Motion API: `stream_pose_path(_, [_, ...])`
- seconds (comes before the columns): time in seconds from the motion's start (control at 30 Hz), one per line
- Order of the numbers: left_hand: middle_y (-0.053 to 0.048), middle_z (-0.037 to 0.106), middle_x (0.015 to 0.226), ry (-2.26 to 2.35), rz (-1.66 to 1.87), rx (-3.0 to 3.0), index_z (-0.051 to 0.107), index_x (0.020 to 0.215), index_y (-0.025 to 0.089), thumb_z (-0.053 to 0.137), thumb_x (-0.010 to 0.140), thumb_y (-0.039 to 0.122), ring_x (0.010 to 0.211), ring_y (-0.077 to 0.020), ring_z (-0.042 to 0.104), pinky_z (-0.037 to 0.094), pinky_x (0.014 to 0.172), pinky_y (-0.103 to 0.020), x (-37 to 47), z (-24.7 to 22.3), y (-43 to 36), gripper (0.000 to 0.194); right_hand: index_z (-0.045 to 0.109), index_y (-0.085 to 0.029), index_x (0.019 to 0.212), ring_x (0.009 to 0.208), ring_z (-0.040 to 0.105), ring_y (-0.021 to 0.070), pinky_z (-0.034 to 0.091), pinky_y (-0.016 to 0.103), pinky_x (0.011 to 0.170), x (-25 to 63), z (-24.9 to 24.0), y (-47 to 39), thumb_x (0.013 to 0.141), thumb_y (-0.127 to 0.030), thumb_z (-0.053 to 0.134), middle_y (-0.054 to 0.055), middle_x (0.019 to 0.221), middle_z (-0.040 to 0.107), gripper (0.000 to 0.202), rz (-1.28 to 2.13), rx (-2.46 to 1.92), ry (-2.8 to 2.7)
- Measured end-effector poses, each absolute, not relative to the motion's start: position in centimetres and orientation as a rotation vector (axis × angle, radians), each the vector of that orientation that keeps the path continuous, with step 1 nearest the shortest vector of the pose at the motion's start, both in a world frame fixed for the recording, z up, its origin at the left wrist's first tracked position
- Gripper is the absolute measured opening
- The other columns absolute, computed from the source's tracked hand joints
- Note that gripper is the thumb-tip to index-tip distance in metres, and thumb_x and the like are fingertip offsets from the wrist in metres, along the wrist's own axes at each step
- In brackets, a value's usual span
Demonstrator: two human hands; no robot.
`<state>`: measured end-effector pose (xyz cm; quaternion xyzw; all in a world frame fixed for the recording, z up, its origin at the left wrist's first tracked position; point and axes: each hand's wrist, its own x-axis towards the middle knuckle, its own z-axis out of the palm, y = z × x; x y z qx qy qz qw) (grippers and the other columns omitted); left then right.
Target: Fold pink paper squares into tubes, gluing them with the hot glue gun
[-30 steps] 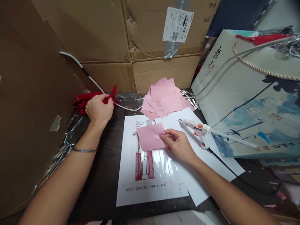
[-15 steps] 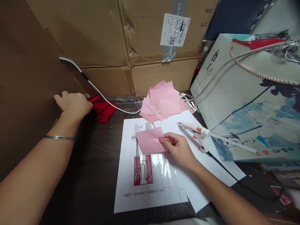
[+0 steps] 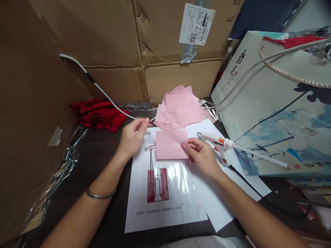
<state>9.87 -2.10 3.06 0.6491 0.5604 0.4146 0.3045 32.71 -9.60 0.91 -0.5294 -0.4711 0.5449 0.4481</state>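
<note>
My right hand pinches a pink paper square by its right edge, thumb on top. This square is held over a printed sheet that shows a red part with a bent dark outline. My left hand is just left of the pink square, apart from it, with thumb and fingers drawn together. Whatever sits at its fingertips, if anything, is too small to make out. Behind the held square lies a loose pile of pink paper squares. A white glue gun rests right of my right hand.
Folded red pieces are heaped at the back left, a white cable running across them. Cardboard walls the back and left. A large white paper bag stands at the right. Silvery strips lie beside the pink pile.
My left hand has come right from beside the left cardboard and red heap to near the pink square. My right hand has shifted the square slightly right and levelled it.
</note>
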Motion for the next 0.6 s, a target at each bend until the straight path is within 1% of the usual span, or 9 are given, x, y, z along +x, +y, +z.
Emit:
stream_pose_path(0.07, [-0.002,0.061,0.067,1.257,1.035,1.437,0.068,0.088,0.016,0.048,0.088,0.061,0.053,-0.0125,0.051,0.037,0.05,-0.024,11.7,1.8,-3.3,0.049,0.06,-0.02,0.087,0.04,0.041,0.0085,0.031,0.025,0.044,32.7,0.8,-9.6,0.084,-0.042,0.065,-0.006,0.057,0.052,0.022,1.337,-1.307,-1.148])
stream_pose_path(0.1, [-0.001,0.059,0.063,1.197,0.999,1.414,0.067,0.084,0.016,0.049,0.088,0.062,0.051,-0.0118,0.049,0.036,0.049,-0.023,12.2,1.3,-3.8,0.05,0.059,-0.02,0.088,0.04,0.042,0.0084,0.031,0.025,0.044,32.6,0.8,-9.6,0.084,-0.042,0.064,-0.006,0.058,0.053,0.023,1.333,-1.305,-1.142])
stream_pose_path(0.13, [-0.001,0.06,0.065,1.159,0.987,1.393,0.067,0.083,0.016,0.054,0.085,0.06,0.054,-0.0121,0.052,0.038,0.051,-0.023,12.7,1.0,-4.2,0.046,0.058,-0.02,0.088,0.039,0.041,0.0083,0.03,0.025,0.043,32.5,0.9,-9.6,0.085,-0.043,0.063,-0.006,0.058,0.054,0.023,1.333,-1.303,-1.139])
stream_pose_path(0.2, [-0.003,0.066,0.076,1.096,0.979,1.35,0.068,0.088,0.016,0.067,0.079,0.052,0.065,-0.0146,0.059,0.045,0.06,-0.024,13.1,0.6,-4.8,0.037,0.057,-0.02,0.088,0.038,0.04,0.0079,0.029,0.025,0.042,32.3,0.9,-9.8,0.086,-0.044,0.062,-0.006,0.058,0.054,0.024,1.341,-1.294,-1.142])
stream_pose_path(0.27, [-0.004,0.069,0.084,1.065,0.996,1.3,0.069,0.092,0.016,0.074,0.075,0.043,0.073,-0.0163,0.063,0.048,0.065,-0.025,13.1,0.3,-5.4,0.032,0.057,-0.02,0.087,0.037,0.038,0.0075,0.027,0.024,0.041,32.1,0.9,-9.9,0.085,-0.044,0.062,-0.007,0.057,0.054,0.025,1.347,-1.282,-1.144])
stream_pose_path(0.33, [-0.004,0.069,0.082,1.064,1.013,1.272,0.069,0.091,0.016,0.075,0.075,0.039,0.071,-0.0155,0.062,0.048,0.064,-0.024,13.1,0.0,-5.9,0.029,0.057,-0.02,0.086,0.04,0.04,0.0078,0.029,0.024,0.043,32.0,0.7,-10.0,0.085,-0.043,0.064,-0.006,0.058,0.055,0.025,1.334,-1.266,-1.129])
stream_pose_path(0.47, [-0.003,0.069,0.077,1.074,1.016,1.249,0.068,0.09,0.016,0.073,0.078,0.038,0.069,-0.015,0.062,0.047,0.062,-0.024,12.9,-0.3,-6.7,0.026,0.059,-0.019,0.088,0.056,0.051,0.0115,0.038,0.025,0.055,31.8,0.2,-10.0,0.084,-0.043,0.065,-0.002,0.066,0.059,0.025,1.329,-1.219,-1.085])
stream_pose_path(0.6, [-0.002,0.068,0.077,1.069,1.012,1.221,0.068,0.087,0.016,0.072,0.079,0.04,0.071,-0.0157,0.062,0.048,0.063,-0.024,13.1,-0.3,-7.0,0.025,0.061,-0.019,0.091,0.058,0.051,0.0128,0.038,0.026,0.057,32.0,0.0,-10.0,0.084,-0.043,0.065,-0.003,0.064,0.057,0.026,1.34,-1.208,-1.068])
